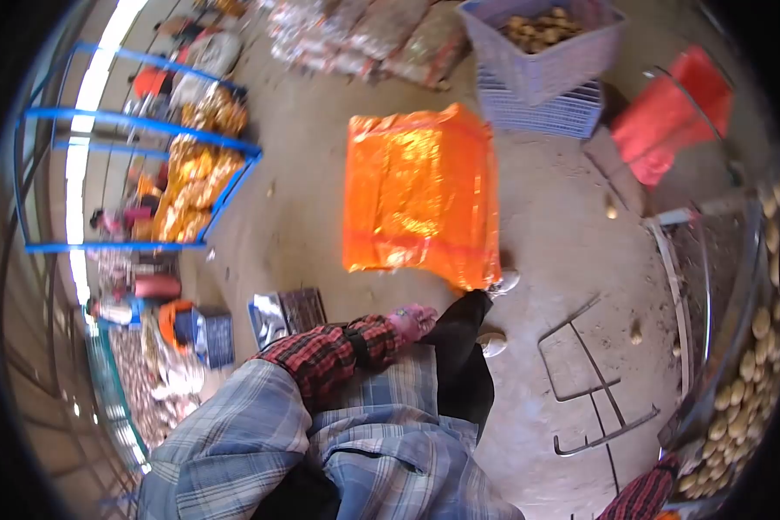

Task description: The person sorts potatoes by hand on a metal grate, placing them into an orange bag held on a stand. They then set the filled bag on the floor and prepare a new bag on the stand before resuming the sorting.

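My left hand (pixel 413 321), in a pink patterned glove, is in front of my body above my dark trouser leg. Its fingers look curled, and nothing shows in them. Just beyond it is a shiny orange sack (pixel 420 191) with red bands, its lower corner near my shoe; I see no contact between hand and sack. My right hand (pixel 690 454) is far off at the lower right, beside a pile of potatoes (pixel 737 407) in a trough. Only part of that hand shows, and its fingers are too blurred to read.
A purple crate (pixel 542 74) of potatoes stands on a blue crate (pixel 542 108). Filled sacks (pixel 373 39) lie behind. A metal frame (pixel 594 381) is on the floor to the right, near a red sack (pixel 676 113). A blue-framed cart (pixel 147 130) holds orange sacks at left.
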A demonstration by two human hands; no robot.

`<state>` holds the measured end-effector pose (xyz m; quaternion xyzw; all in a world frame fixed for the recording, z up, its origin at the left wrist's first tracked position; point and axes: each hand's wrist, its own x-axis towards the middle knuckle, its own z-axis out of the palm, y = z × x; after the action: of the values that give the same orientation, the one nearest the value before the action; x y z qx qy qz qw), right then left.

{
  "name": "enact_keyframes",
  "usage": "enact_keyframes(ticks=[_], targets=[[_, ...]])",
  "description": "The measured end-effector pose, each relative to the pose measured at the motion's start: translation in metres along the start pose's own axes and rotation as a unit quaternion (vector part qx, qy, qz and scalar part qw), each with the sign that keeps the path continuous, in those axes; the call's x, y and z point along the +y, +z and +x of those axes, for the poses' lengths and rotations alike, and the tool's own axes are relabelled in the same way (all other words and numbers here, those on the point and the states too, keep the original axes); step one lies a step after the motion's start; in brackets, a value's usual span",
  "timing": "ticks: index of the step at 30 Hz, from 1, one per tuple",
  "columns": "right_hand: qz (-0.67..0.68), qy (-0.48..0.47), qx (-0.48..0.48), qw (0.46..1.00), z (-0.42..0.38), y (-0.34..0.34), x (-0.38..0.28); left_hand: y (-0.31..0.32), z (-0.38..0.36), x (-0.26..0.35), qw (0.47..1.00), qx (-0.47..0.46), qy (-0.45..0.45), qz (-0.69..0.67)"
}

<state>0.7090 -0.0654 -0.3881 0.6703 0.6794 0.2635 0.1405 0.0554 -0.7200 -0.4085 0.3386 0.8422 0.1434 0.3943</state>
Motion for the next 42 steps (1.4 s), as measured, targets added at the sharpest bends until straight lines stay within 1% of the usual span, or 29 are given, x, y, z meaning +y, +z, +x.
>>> enact_keyframes(ticks=[3,5,6,7,8,9,10,12,13,15,16,19,21,23,24,25,27,29,30,31,32,33,34,35,36,38,39,40,42], targets=[[0.035,0.007,0.028,0.999,-0.002,-0.043,-0.014,-0.034,-0.025,-0.029,0.979,0.043,-0.167,-0.109],[0.050,0.000,0.036,0.998,-0.006,-0.065,-0.024,-0.040,-0.024,-0.071,0.971,0.093,-0.222,-0.016],[0.059,0.002,0.040,0.997,-0.011,-0.075,-0.031,-0.067,-0.022,-0.056,0.963,0.110,-0.240,0.052],[0.067,0.000,0.041,0.997,-0.016,-0.088,-0.034,-0.082,-0.018,-0.046,0.967,0.101,-0.230,0.044],[0.076,0.006,0.042,0.996,-0.019,-0.099,-0.036,-0.093,-0.008,-0.036,0.968,0.128,-0.127,0.176],[0.085,0.010,0.045,0.995,-0.025,-0.108,-0.039,-0.100,0.012,-0.033,0.939,0.163,-0.017,0.303],[0.095,0.016,0.048,0.994,-0.028,-0.117,-0.046,-0.098,0.036,-0.035,0.941,0.160,0.002,0.298],[0.109,0.020,0.045,0.993,-0.037,-0.129,-0.064,-0.090,0.082,-0.035,0.903,0.204,0.155,0.346],[0.114,0.018,0.046,0.992,-0.038,-0.136,-0.071,-0.091,0.102,-0.035,0.904,0.201,0.162,0.340],[0.126,0.016,0.051,0.991,-0.043,-0.147,-0.082,-0.106,0.144,-0.035,0.930,0.047,0.106,0.348],[0.131,0.016,0.051,0.990,-0.043,-0.148,-0.083,-0.122,0.151,-0.024,0.936,0.007,0.106,0.337],[0.149,0.022,0.048,0.987,-0.050,-0.149,-0.091,-0.129,0.162,-0.035,0.913,-0.024,0.151,0.379],[0.157,0.024,0.050,0.986,-0.051,-0.152,-0.097,-0.128,0.168,-0.032,0.903,-0.035,0.149,0.402],[0.163,0.021,0.049,0.985,-0.052,-0.152,-0.101,-0.115,0.177,-0.040,0.930,-0.026,0.076,0.358],[0.164,0.018,0.050,0.985,-0.051,-0.153,-0.104,-0.117,0.173,-0.040,0.934,0.013,0.052,0.352],[0.165,0.016,0.048,0.985,-0.054,-0.155,-0.107,-0.115,0.171,-0.048,0.934,-0.001,0.056,0.353],[0.166,0.016,0.045,0.985,-0.059,-0.159,-0.109,-0.115,0.172,-0.080,0.934,0.166,0.100,0.299],[0.166,0.013,0.042,0.985,-0.061,-0.163,-0.113,-0.115,0.170,-0.146,0.961,0.166,-0.088,0.203],[0.162,0.013,0.041,0.986,-0.063,-0.165,-0.116,-0.119,0.149,-0.174,0.927,0.322,-0.094,0.169],[0.162,0.011,0.042,0.986,-0.064,-0.170,-0.118,-0.116,0.124,-0.193,0.866,0.472,-0.101,0.131],[0.160,0.008,0.041,0.986,-0.065,-0.170,-0.116,-0.109,0.112,-0.206,0.859,0.482,-0.108,0.133],[0.157,0.006,0.044,0.987,-0.063,-0.169,-0.116,-0.102,0.097,-0.223,0.861,0.460,-0.212,-0.052],[0.152,0.000,0.043,0.987,-0.062,-0.171,-0.114,-0.092,0.078,-0.243,0.821,0.419,-0.305,-0.238],[0.146,-0.007,0.043,0.988,-0.063,-0.173,-0.113,-0.078,0.058,-0.260,0.743,0.361,-0.378,-0.418],[0.137,-0.013,0.043,0.989,-0.062,-0.177,-0.113,-0.068,0.046,-0.272,0.630,0.286,-0.426,-0.583],[0.125,-0.024,0.043,0.991,-0.060,-0.188,-0.116,-0.061,0.044,-0.251,0.417,0.254,-0.416,-0.767],[0.115,-0.030,0.042,0.992,-0.059,-0.196,-0.117,-0.063,0.047,-0.220,0.341,0.306,-0.386,-0.801],[0.111,-0.038,0.042,0.992,-0.060,-0.206,-0.118,-0.051,0.040,-0.229,0.321,0.311,-0.388,-0.806],[0.096,-0.049,0.040,0.993,-0.059,-0.224,-0.124,-0.027,0.037,-0.255,0.333,0.345,-0.430,-0.766]])
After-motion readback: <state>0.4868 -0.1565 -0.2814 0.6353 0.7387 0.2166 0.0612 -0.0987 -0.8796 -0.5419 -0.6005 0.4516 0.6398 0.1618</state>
